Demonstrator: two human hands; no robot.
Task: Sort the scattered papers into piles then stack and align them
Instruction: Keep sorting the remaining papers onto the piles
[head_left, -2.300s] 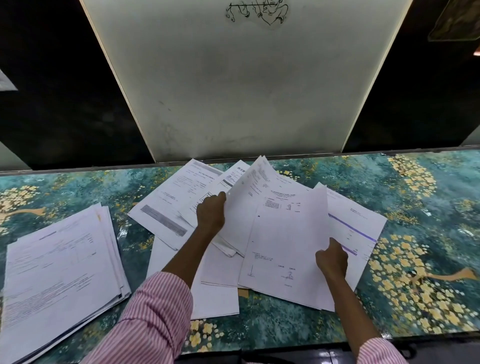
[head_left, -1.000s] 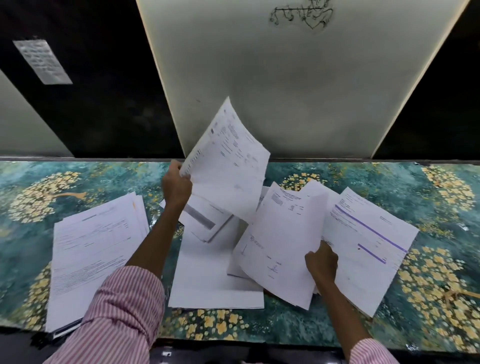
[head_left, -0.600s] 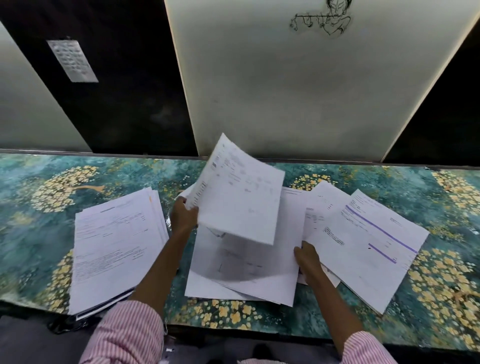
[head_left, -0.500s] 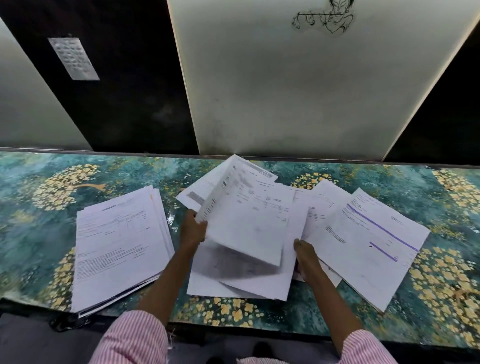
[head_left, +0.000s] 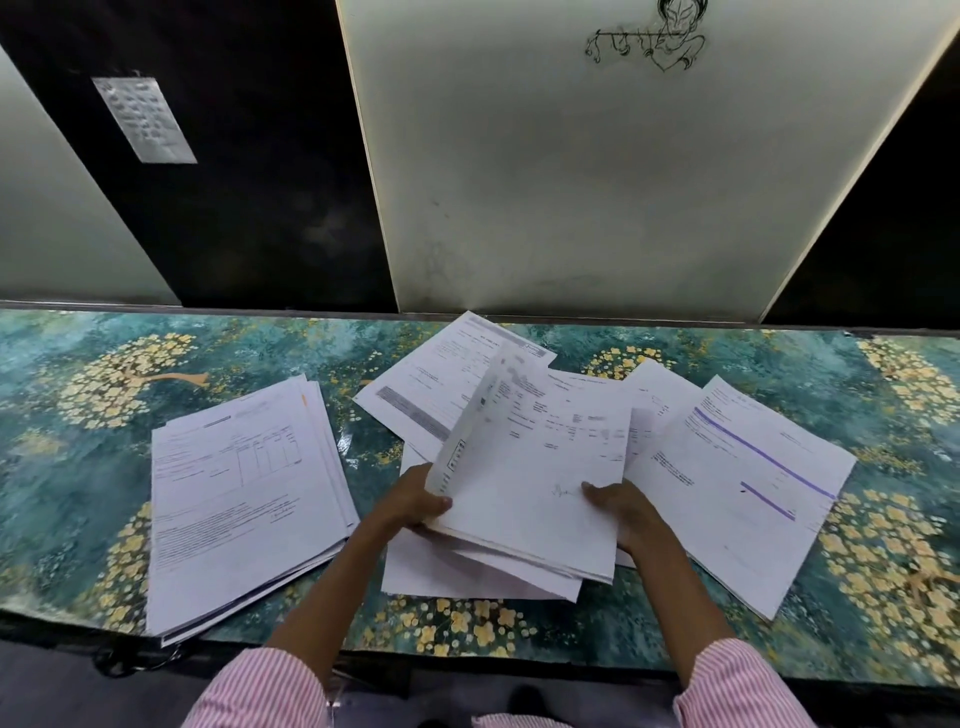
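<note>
A bundle of white printed sheets (head_left: 535, 467) sits in the middle of the table, tilted up at its left edge. My left hand (head_left: 415, 499) grips that left edge and my right hand (head_left: 618, 506) holds the lower right edge. More loose sheets lie under it, one with a grey bar (head_left: 431, 384) at the back. A sheet with purple lines (head_left: 748, 483) lies to the right. A neat pile of papers (head_left: 239, 499) rests at the left.
The table (head_left: 104, 374) has a teal cover with yellow flowers. A white wall panel (head_left: 597, 171) and dark panels rise right behind its far edge. The near edge runs just in front of my striped sleeves (head_left: 260, 691).
My left hand lifted a sheet high, then brought it down onto the middle sheets. Both hands now hold the gathered bundle.
</note>
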